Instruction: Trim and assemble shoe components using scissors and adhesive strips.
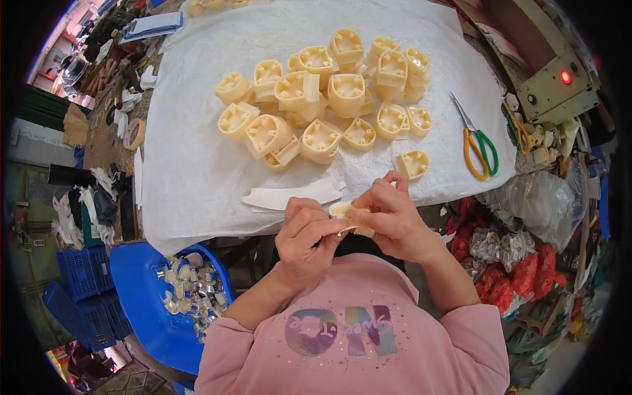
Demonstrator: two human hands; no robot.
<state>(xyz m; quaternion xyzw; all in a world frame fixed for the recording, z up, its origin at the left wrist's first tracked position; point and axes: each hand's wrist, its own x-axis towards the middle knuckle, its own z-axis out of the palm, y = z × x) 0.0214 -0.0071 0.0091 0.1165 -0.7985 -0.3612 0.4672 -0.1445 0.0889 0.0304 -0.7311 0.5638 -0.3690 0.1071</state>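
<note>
Piece [338, 210], in the head view: held up between both hands, in front of the chest, by the near edge of the white sheet [197, 164]. Clasped on one side between thumb and fingers of the right hand [394, 220]. Met on the other side by the left hand [308, 232], apparently pinching a thin pale flap [347, 229] just below the piece. Impossible to tell, behind the fingers, the exact line of contact between flap and piece. Possibly a strip like the white strips [294, 194] lying on the sheet just beyond the left hand.

Step in hand, as a judgement: lining up the flap against the piece, or smoothing it around the wall. From this hold, likely to call for a steady pinch, a slow turn of the piece and even thumb pressure, without creasing the flap.

Cream-coloured, small, largely covered by fingers; seemingly hollow, with a rounded rim. Judging by the similar cups [320, 137] heaped beyond, probably stiff and moulded, with short posts inside. Well apart, to the right: scissors [484, 148] with orange and green handles, untouched.
</note>
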